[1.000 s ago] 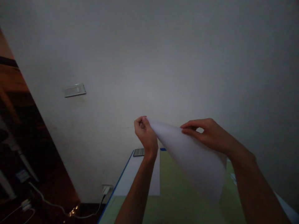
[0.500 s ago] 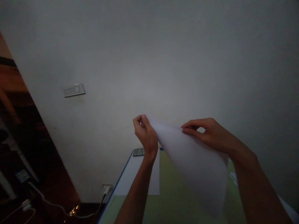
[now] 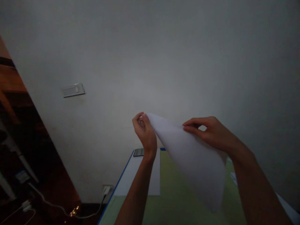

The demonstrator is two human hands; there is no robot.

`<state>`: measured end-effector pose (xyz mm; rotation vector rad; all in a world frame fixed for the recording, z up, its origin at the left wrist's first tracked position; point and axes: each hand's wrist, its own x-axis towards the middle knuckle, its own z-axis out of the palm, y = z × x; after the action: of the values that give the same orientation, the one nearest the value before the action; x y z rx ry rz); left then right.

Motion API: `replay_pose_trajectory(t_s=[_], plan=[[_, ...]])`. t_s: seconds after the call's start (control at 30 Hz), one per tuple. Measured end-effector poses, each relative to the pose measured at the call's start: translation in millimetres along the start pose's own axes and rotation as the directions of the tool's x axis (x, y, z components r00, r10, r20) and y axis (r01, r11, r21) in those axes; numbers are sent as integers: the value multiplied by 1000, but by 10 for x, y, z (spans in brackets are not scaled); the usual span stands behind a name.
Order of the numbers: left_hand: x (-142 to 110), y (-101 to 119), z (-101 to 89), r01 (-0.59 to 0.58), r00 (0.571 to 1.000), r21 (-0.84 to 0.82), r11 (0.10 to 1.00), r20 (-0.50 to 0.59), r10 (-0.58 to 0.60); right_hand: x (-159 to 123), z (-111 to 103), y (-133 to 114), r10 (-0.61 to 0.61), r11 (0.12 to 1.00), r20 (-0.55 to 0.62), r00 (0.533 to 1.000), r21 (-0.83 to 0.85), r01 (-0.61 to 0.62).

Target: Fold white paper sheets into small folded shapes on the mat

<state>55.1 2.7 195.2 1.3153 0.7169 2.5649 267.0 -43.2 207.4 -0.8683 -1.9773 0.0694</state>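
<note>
A white sheet of paper (image 3: pixel 192 156) hangs in the air above the green table, curved, with its lower corner drooping toward me. My left hand (image 3: pixel 145 131) pinches its upper left corner between thumb and fingers. Along the top edge, further right, my right hand (image 3: pixel 206 129) grips the sheet between thumb and fingertips. Beneath my left forearm another white sheet (image 3: pixel 153 179) lies flat on the table, partly covered by the arm.
A dark phone (image 3: pixel 138 152) rests at the table's far left corner. The green tabletop (image 3: pixel 172 200) has a blue edge and meets a grey wall (image 3: pixel 150 62). More papers (image 3: pixel 287 207) lie at right. A plugged socket (image 3: pixel 107 189) and cables (image 3: pixel 56 206) are at lower left.
The held paper has shifted slightly up and left, its lower corner swinging left. Both hands keep their grip, and my left hand has risen a little.
</note>
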Motion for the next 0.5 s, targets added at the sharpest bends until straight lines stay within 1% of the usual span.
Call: replay_pose_trajectory(t_s=[0.07, 0.13, 0.2, 0.23, 0.33, 0.5], plan=[[-10, -33, -1, 90, 993, -68, 994, 82, -85, -3, 8, 22, 17, 1000, -40, 999, -7, -17], [-33, -71, -5, 161, 971, -88, 983, 193, -142, -7, 13, 46, 44, 999, -79, 996, -2, -44], [-57, -103, -12, 174, 946, -66, 982, 288, -148, -13, 16, 64, 64, 998, -104, 992, 10, -63], [-66, -115, -16, 165, 938, -53, 985, 318, -140, -16, 16, 69, 68, 998, -113, 991, 13, -67], [-70, -124, -27, 133, 934, -36, 991, 340, -113, -22, 16, 63, 69, 997, -117, 991, 23, -67], [-32, -79, -28, 124, 947, -17, 992, 300, -113, -16, 17, 27, 56, 997, -87, 995, 53, -52]])
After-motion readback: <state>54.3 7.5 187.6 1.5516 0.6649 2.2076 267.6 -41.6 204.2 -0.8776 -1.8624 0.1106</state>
